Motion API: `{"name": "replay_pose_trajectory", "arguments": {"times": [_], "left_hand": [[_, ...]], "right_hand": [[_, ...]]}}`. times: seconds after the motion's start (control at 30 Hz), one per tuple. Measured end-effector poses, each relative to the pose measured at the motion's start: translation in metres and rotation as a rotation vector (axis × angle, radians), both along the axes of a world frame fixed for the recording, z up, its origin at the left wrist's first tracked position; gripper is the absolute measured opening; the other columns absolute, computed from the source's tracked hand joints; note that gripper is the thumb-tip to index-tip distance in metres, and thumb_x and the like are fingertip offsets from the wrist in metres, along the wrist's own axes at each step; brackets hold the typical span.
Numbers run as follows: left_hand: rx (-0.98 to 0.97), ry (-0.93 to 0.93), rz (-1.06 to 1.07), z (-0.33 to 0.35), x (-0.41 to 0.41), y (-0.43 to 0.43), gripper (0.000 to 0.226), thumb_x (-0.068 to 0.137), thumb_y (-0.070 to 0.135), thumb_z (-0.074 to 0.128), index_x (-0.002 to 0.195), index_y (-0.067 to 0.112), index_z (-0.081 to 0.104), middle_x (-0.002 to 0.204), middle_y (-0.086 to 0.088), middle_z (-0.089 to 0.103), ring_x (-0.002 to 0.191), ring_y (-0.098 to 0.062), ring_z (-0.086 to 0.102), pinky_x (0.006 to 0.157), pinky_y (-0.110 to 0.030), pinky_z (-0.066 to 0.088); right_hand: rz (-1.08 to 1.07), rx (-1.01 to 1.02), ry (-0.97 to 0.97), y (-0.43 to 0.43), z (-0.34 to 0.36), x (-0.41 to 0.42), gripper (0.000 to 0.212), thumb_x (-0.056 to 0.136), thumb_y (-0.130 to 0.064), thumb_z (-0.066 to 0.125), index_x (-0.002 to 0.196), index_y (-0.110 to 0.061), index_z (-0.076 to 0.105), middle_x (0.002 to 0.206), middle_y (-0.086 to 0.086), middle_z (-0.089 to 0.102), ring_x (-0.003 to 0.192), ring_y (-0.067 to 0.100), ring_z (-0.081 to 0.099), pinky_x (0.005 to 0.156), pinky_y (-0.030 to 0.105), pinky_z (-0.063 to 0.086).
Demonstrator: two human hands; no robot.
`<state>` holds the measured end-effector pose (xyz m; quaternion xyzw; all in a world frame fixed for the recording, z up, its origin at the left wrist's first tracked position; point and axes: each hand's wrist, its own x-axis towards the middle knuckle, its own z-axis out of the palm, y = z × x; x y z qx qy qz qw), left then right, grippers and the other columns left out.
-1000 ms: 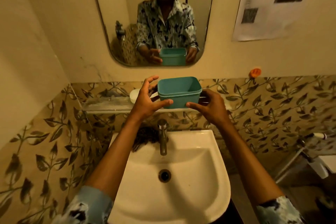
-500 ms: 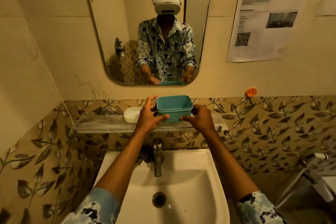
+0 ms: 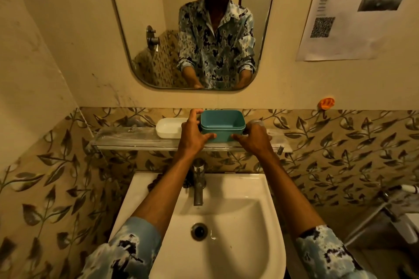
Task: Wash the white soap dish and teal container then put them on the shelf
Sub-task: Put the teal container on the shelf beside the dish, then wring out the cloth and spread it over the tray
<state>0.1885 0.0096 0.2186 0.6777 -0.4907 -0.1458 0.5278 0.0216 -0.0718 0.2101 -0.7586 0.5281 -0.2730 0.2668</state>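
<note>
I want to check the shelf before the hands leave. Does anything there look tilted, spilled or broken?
Nothing stands out. The teal container sits upright on the shelf, held by the left hand and right hand. The white soap dish lies level beside it.

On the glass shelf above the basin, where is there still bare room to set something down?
The clear glass shelf is bare from its left end up to the white oval soap dish. A shorter strip lies right of the right hand. The middle is crowded: soap dish, left hand, teal rectangular plastic container.
</note>
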Motion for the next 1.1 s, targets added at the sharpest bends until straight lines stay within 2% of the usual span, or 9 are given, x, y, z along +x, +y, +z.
{"name": "replay_pose_trajectory", "arguments": {"times": [0.13, 0.27, 0.33, 0.47, 0.6, 0.67, 0.77, 1.0, 1.1], "left_hand": [[-0.005, -0.066, 0.014, 0.010, -0.004, 0.011, 0.079, 0.057, 0.010, 0.089, 0.124, 0.011, 0.047, 0.118, -0.010, 0.065, 0.106, -0.018, 0.063, 0.083, -0.020, 0.053], [-0.133, -0.114, 0.192, 0.007, 0.001, 0.052, 0.027, 0.071, 0.018, 0.080, 0.090, 0.014, 0.061, 0.085, 0.005, 0.065, 0.077, -0.006, 0.062, 0.068, -0.016, 0.052], [-0.197, -0.042, 0.313, -0.016, 0.009, 0.074, 0.012, 0.079, 0.015, 0.072, 0.078, 0.014, 0.061, 0.069, 0.005, 0.062, 0.065, -0.006, 0.060, 0.061, -0.019, 0.052], [-0.102, 0.139, 0.595, -0.090, 0.029, 0.103, 0.016, 0.082, 0.013, 0.066, 0.070, 0.015, 0.056, 0.059, 0.002, 0.057, 0.056, -0.014, 0.056, 0.059, -0.032, 0.048], [0.301, 0.131, 0.611, -0.161, 0.054, 0.110, 0.005, 0.078, 0.011, 0.066, 0.081, 0.011, 0.062, 0.077, -0.009, 0.066, 0.080, -0.035, 0.064, 0.066, -0.033, 0.048], [0.497, 0.035, 0.514, -0.192, 0.069, 0.108, 0.030, 0.075, 0.011, 0.070, 0.103, 0.006, 0.062, 0.100, -0.017, 0.067, 0.099, -0.038, 0.062, 0.080, -0.039, 0.051], [0.655, -0.083, 0.475, -0.220, 0.090, 0.099, 0.051, 0.075, 0.016, 0.071, 0.121, 0.002, 0.052, 0.116, -0.022, 0.058, 0.113, -0.039, 0.053, 0.094, -0.047, 0.047], [0.710, -0.257, 0.337, -0.236, 0.125, 0.062, 0.070, 0.076, 0.051, 0.057, 0.133, 0.011, 0.048, 0.133, -0.018, 0.045, 0.123, -0.040, 0.039, 0.098, -0.053, 0.036], [0.654, -0.380, 0.218, -0.232, 0.121, 0.043, 0.069, 0.071, 0.048, 0.068, 0.131, 0.018, 0.051, 0.139, -0.011, 0.044, 0.130, -0.037, 0.034, 0.102, -0.052, 0.028]], "right_hand": [[-0.047, -0.007, 0.004, 0.008, 0.001, -0.005, 0.052, 0.073, -0.040, 0.077, 0.114, -0.013, 0.059, 0.115, 0.007, 0.065, 0.109, 0.026, 0.058, 0.098, 0.053, 0.042], [-0.103, -0.251, -0.226, 0.045, -0.010, -0.015, 0.040, 0.080, -0.026, 0.072, 0.116, -0.013, 0.057, 0.113, 0.008, 0.064, 0.105, 0.025, 0.057, 0.092, 0.051, 0.047], [-0.113, -0.417, -0.331, 0.068, -0.026, -0.014, 0.029, 0.084, -0.018, 0.063, 0.112, -0.012, 0.058, 0.106, 0.007, 0.062, 0.099, 0.022, 0.056, 0.087, 0.043, 0.048], [-0.010, -0.491, -0.346, 0.102, -0.074, 0.004, 0.015, 0.084, -0.012, 0.054, 0.096, -0.007, 0.059, 0.091, 0.009, 0.060, 0.090, 0.020, 0.052, 0.082, 0.030, 0.042], [0.083, -0.340, -0.253, 0.125, -0.122, 0.019, 0.011, 0.081, -0.006, 0.059, 0.092, -0.010, 0.058, 0.088, 0.005, 0.059, 0.087, 0.017, 0.053, 0.075, 0.027, 0.045], [0.143, -0.230, -0.187, 0.134, -0.141, 0.021, 0.013, 0.083, -0.007, 0.059, 0.095, -0.011, 0.060, 0.090, 0.002, 0.060, 0.088, 0.018, 0.055, 0.075, 0.028, 0.047], [0.188, -0.093, -0.131, 0.145, -0.161, 0.017, 0.012, 0.086, -0.012, 0.060, 0.097, -0.016, 0.060, 0.091, -0.002, 0.060, 0.087, 0.013, 0.054, 0.077, 0.011, 0.039], [0.196, 0.077, -0.030, 0.161, -0.199, -0.008, 0.013, 0.083, -0.019, 0.060, 0.096, -0.021, 0.060, 0.084, -0.011, 0.057, 0.082, 0.008, 0.055, 0.075, 0.007, 0.036], [0.186, 0.107, 0.015, 0.165, -0.205, -0.012, 0.010, 0.083, -0.021, 0.059, 0.094, -0.022, 0.060, 0.081, -0.013, 0.056, 0.078, 0.005, 0.053, 0.072, 0.008, 0.034]]}}
